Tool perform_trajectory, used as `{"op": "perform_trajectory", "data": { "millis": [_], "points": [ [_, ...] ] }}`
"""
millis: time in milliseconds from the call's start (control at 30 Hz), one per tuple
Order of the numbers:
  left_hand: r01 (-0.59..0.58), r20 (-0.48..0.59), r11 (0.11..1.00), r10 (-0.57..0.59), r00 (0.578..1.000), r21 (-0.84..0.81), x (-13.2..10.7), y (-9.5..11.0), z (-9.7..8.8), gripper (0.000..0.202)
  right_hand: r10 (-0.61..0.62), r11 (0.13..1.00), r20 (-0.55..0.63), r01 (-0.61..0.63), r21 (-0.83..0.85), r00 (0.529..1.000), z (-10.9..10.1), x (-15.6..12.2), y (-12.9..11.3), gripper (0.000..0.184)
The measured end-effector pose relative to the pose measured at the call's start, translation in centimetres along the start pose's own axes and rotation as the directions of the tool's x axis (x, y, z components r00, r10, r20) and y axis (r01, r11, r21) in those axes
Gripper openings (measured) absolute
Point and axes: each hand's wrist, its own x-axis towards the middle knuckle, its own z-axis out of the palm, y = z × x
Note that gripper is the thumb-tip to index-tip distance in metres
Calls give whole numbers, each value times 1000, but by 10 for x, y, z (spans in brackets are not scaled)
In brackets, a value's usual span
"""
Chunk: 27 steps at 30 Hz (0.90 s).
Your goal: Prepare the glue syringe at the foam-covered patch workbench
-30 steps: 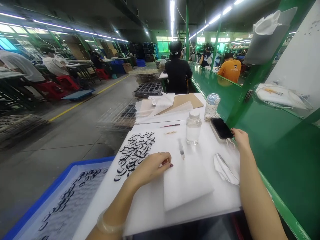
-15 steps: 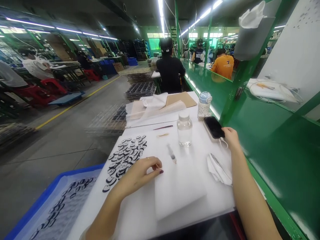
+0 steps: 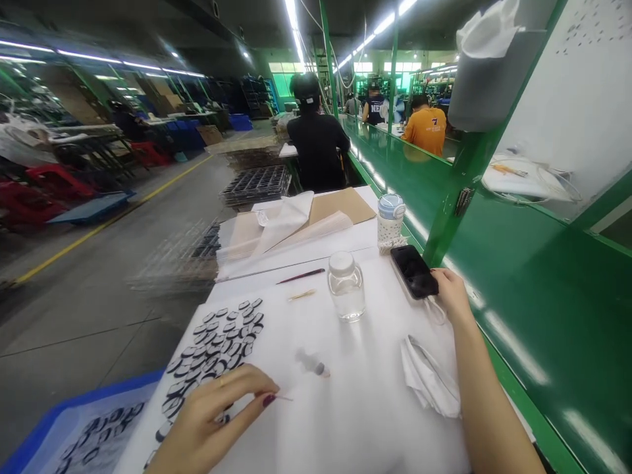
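Note:
My left hand rests on the white table sheet, fingers pinched on a thin stick. Just left of it lies a pile of several small black oval pieces. A small syringe lies on the sheet, blurred, right of that hand. My right hand reaches to the far right edge and touches the near end of a black phone. A crumpled white cloth lies beside my right forearm. A clear plastic bottle stands upright between the hands.
A blue tray with more black pieces sits at lower left. Brown card and white sheets, a lidded cup and a thin brush lie farther back. A green conveyor frame runs along the right. Other people sit ahead.
The camera view has tilted and shifted, so everything slid down-left. My left hand drew nearer and lower with the stick; my right hand stays at the phone.

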Motion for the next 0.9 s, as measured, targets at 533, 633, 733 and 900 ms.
{"op": "perform_trajectory", "data": {
  "millis": [533, 633, 733, 900],
  "points": [
    [19, 24, 999, -18, 1000, -33, 3, -2, -1, 18, -52, 989, -24, 54, 135, 998, 4, -8, -18, 24],
    [-14, 53, 1000, 15, 999, -16, 3, -5, -3, 20, -116, 972, -130, 140, 191, 985, 0, -12, -30, 23],
    [-55, 36, 998, 55, 998, 9, 2, -4, -4, 19, -221, 931, -244, 279, 234, 944, -10, -26, -46, 24],
    [-196, -56, 979, 199, 978, 61, 4, 3, -2, 15, -517, 786, -186, 549, 283, 836, -8, -87, -76, 23]
  ]
}}
